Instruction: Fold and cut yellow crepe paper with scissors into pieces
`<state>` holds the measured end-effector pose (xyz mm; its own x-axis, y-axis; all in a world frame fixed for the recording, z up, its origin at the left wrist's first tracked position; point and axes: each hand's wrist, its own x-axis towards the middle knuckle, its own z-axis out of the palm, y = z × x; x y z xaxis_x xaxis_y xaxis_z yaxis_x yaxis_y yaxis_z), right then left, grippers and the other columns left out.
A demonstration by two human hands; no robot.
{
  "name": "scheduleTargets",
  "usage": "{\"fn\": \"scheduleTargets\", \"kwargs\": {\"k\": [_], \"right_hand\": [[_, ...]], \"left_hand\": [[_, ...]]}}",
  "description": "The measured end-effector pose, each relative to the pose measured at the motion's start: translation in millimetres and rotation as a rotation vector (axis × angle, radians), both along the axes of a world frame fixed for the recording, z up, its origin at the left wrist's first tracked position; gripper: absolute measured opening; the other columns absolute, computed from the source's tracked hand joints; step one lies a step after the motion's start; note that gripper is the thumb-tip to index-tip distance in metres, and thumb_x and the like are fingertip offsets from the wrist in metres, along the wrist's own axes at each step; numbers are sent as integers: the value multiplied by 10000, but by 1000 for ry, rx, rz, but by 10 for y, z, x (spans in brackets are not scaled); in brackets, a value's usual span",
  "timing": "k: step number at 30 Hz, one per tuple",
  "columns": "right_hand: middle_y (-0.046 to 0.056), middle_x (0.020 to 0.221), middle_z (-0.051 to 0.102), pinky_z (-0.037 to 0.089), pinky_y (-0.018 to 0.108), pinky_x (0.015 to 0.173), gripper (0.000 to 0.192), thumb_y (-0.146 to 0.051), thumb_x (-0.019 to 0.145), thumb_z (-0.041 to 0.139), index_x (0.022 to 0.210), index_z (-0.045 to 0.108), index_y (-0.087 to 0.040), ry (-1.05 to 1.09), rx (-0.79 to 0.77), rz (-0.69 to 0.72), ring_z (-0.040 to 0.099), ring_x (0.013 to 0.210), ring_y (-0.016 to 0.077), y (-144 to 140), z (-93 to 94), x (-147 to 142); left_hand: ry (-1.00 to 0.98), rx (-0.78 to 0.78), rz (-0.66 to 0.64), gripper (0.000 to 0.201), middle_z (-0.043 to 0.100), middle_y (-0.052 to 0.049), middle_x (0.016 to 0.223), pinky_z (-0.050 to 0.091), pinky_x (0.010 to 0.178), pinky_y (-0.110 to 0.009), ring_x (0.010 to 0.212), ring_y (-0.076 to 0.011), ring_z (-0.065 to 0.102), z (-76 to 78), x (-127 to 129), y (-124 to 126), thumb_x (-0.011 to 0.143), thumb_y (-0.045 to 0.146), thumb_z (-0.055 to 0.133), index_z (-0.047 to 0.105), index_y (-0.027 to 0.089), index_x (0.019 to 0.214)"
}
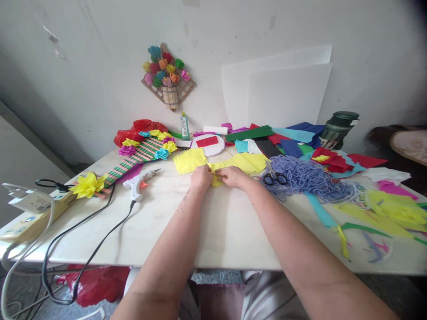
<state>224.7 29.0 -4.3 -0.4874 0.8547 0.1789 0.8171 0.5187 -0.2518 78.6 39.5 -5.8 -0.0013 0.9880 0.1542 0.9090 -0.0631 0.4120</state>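
Both my hands meet at the middle of the table over a small piece of yellow crepe paper (216, 181). My left hand (202, 176) is closed on its left side, fingers curled. With fingertips pressed on the paper's right side, my right hand (233, 177) lies close beside it. Just beyond the hands rest a yellow paper strip (191, 161) on the left and more yellow sheets (248, 163) on the right. Black-handled scissors (275, 178) lie to the right, against a heap of lilac yarn (300, 180).
A white glue gun (135, 186) with its cord and a power strip (36, 218) sit on the left. Behind them is a flower-decorated green woven piece (142, 155). A glue bottle (184, 126), coloured paper and a dark green jar (336, 130) stand along the wall.
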Motion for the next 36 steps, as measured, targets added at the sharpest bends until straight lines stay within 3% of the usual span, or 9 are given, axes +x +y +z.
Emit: {"fn": "scheduleTargets", "kwargs": {"k": [6,10,14,21,27,36], "right_hand": [[-64,1209,533,358,229,936,372,-275,769,497,1133,567,-299,10,-47,10,513,1088,153,19,10,40],[-51,1200,542,358,224,936,394,-263,761,511,1152,554,-286,39,-62,-3,510,1093,151,16,8,36],[-58,1187,552,375,232,920,411,-261,767,507,1175,529,-306,73,-71,-5,520,1079,155,14,-8,34],[-32,1245,508,363,263,936,380,-299,793,486,1169,543,-281,59,-108,-5,496,1108,187,-12,38,24],[-59,1315,430,326,293,958,333,-346,811,459,1126,570,-334,-13,-121,-30,431,1169,207,-42,78,55],[4,1140,592,392,274,833,360,-353,795,496,1149,538,-303,-10,-109,-90,550,1004,210,-87,102,81]], "left_hand": [[62,-13,56,312,634,-103,955,420,701,-295,899,-242,574,80,-10,-59,660,360,559,594,200,925],[128,-77,108,378,635,-159,932,420,694,-314,892,-287,581,135,-17,-91,642,470,558,618,150,835],[99,-124,84,333,643,-159,907,422,686,-318,890,-294,585,122,21,-89,638,432,567,626,152,809],[48,-78,87,253,642,-124,927,415,685,-320,897,-274,578,121,94,-137,630,318,586,617,184,843],[33,-13,69,213,638,-101,915,411,697,-302,898,-234,570,105,150,-169,662,292,566,593,197,850],[39,44,14,157,639,-63,845,425,700,-294,857,-213,581,98,205,-204,699,322,519,573,215,802]]}}
